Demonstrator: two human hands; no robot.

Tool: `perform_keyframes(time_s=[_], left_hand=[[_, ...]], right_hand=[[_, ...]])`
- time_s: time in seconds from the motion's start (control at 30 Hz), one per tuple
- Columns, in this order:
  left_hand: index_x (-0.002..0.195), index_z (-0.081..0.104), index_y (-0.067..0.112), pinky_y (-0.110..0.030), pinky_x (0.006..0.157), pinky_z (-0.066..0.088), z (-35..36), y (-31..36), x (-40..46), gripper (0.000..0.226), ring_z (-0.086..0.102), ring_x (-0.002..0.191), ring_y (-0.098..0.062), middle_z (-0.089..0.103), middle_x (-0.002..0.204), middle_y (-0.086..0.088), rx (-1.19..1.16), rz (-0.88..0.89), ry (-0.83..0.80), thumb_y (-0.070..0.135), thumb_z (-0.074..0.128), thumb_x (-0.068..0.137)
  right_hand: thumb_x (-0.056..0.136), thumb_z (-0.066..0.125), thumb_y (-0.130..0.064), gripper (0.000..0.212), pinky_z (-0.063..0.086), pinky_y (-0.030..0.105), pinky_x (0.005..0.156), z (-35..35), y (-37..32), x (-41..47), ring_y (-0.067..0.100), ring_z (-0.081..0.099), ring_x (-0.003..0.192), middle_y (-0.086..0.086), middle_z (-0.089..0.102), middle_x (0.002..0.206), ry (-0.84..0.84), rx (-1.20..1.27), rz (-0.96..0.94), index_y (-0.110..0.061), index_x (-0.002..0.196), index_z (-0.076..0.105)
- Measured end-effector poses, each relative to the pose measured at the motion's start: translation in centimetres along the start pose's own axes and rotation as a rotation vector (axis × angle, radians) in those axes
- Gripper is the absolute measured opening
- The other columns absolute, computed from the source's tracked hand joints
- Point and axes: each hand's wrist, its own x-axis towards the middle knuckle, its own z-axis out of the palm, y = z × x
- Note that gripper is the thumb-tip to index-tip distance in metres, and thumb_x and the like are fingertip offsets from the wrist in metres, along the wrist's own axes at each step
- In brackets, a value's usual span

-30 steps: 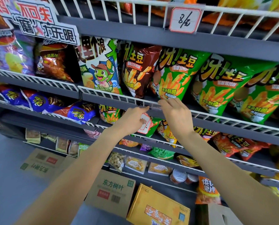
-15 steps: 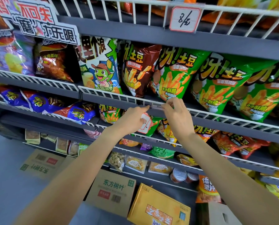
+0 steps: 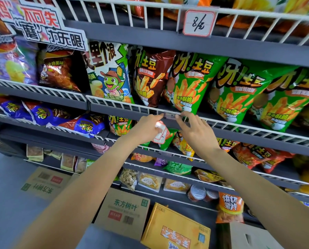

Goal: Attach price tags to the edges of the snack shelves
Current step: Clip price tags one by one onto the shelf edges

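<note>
A small clear price tag holder (image 3: 169,115) sits on the white wire rail (image 3: 125,106) at the edge of the middle snack shelf, below brown and green potato-stick bags. My left hand (image 3: 147,126) touches the holder's left end with its forefinger while its other fingers grip a few spare white, red-bordered price tags (image 3: 161,132). My right hand (image 3: 195,131) pinches the holder's right end between thumb and forefinger. A finished handwritten price tag (image 3: 198,23) hangs on the rail of the shelf above.
Snack bags fill the sloping shelves on every level. A big cut-out sign (image 3: 42,27) hangs at the upper left. On the floor lie cardboard boxes (image 3: 125,212), a yellow box (image 3: 177,229) and another flat box (image 3: 44,184).
Both hands stay at the holder on the rail. The right hand's fingers have shifted slightly along its right end.
</note>
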Motion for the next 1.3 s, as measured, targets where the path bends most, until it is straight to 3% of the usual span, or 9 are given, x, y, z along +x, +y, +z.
perform_keyframes(time_s=[0.17, 0.27, 0.4, 0.53, 0.7, 0.87, 1.03, 1.13, 1.3], left_hand=[[0.139, 0.042, 0.012, -0.032, 0.1, 0.031, 0.7, 1.4, 0.2, 0.045, 0.041, 0.129, -0.031, 0.045, 0.14, -0.014, -0.121, -0.084, 0.166, 0.017, 0.051, 0.094], [0.127, 0.054, 0.01, -0.023, 0.088, 0.032, 1.1, 1.5, -0.1, 0.035, 0.049, 0.121, -0.027, 0.057, 0.129, -0.011, -0.218, -0.102, 0.284, 0.014, 0.055, 0.092], [0.115, 0.059, 0.006, -0.023, 0.078, 0.042, 0.9, 1.5, -1.9, 0.025, 0.059, 0.097, -0.02, 0.064, 0.11, -0.011, -0.436, -0.114, 0.365, 0.007, 0.057, 0.089], [0.111, 0.056, 0.002, -0.034, 0.082, 0.048, 0.6, 1.3, -4.8, 0.022, 0.057, 0.089, -0.018, 0.061, 0.098, -0.01, -0.552, -0.109, 0.382, 0.005, 0.057, 0.09], [0.11, 0.054, 0.004, -0.028, 0.076, 0.048, -1.0, -0.7, -8.5, 0.022, 0.057, 0.09, -0.018, 0.059, 0.1, -0.007, -0.575, -0.122, 0.445, 0.008, 0.059, 0.089], [0.104, 0.053, 0.01, -0.04, 0.079, 0.05, -4.6, -5.6, -12.1, 0.018, 0.059, 0.092, -0.022, 0.06, 0.101, -0.008, -0.553, -0.127, 0.485, 0.01, 0.06, 0.088], [0.109, 0.054, 0.001, -0.03, 0.076, 0.047, -10.1, -13.7, -15.6, 0.023, 0.056, 0.087, -0.018, 0.06, 0.095, -0.006, -0.507, -0.1, 0.479, 0.008, 0.06, 0.088], [0.111, 0.057, 0.0, -0.036, 0.084, 0.046, -13.9, -19.2, -17.2, 0.025, 0.058, 0.095, -0.021, 0.062, 0.103, -0.011, -0.431, -0.073, 0.469, 0.009, 0.061, 0.088], [0.113, 0.056, 0.001, -0.023, 0.079, 0.041, -18.2, -26.7, -18.1, 0.025, 0.053, 0.094, -0.017, 0.059, 0.103, -0.008, -0.333, -0.042, 0.462, 0.007, 0.058, 0.089]], right_hand=[[0.057, 0.085, -0.008, 0.068, 0.054, 0.036, 0.066, -0.6, 0.6, 0.0, 0.027, 0.062, 0.093, 0.011, 0.058, 0.113, -0.007, -0.155, -0.071, -0.006, 0.12, 0.06], [0.067, 0.079, -0.006, 0.061, 0.053, 0.036, 0.067, -1.5, 0.4, 0.5, 0.028, 0.06, 0.097, 0.011, 0.056, 0.116, -0.036, -0.133, -0.099, -0.007, 0.124, 0.057], [0.092, 0.053, -0.012, 0.046, 0.046, 0.031, 0.072, -3.4, -0.6, 0.8, 0.022, 0.053, 0.1, 0.009, 0.048, 0.122, -0.13, 0.329, 0.05, -0.014, 0.137, 0.044], [0.094, 0.052, -0.015, 0.022, 0.046, 0.02, 0.069, -5.8, -3.3, 1.7, 0.014, 0.059, 0.081, 0.001, 0.064, 0.09, -0.172, 0.979, 0.243, -0.011, 0.11, 0.066], [0.086, 0.061, 0.0, 0.013, 0.052, 0.024, 0.072, -7.1, -7.2, 2.8, 0.012, 0.062, 0.072, 0.004, 0.068, 0.08, -0.191, 1.12, 0.189, -0.007, 0.089, 0.071], [0.083, 0.067, -0.004, 0.011, 0.046, 0.009, 0.06, -7.9, -12.9, 5.3, -0.001, 0.06, 0.064, -0.001, 0.068, 0.075, -0.285, 1.167, 0.093, -0.008, 0.091, 0.073], [0.079, 0.071, -0.003, 0.011, 0.05, 0.032, 0.07, -7.0, -21.6, 9.6, 0.019, 0.062, 0.069, 0.016, 0.07, 0.079, -0.349, 1.208, 0.076, -0.014, 0.08, 0.072], [0.076, 0.071, 0.001, 0.01, 0.048, 0.014, 0.06, -6.1, -27.2, 12.3, 0.002, 0.06, 0.056, -0.002, 0.068, 0.063, -0.346, 1.336, 0.136, -0.008, 0.079, 0.071], [0.073, 0.074, 0.001, 0.015, 0.048, 0.011, 0.059, -4.4, -35.1, 16.0, -0.001, 0.059, 0.053, -0.011, 0.066, 0.054, -0.308, 1.372, 0.233, -0.014, 0.073, 0.07]])
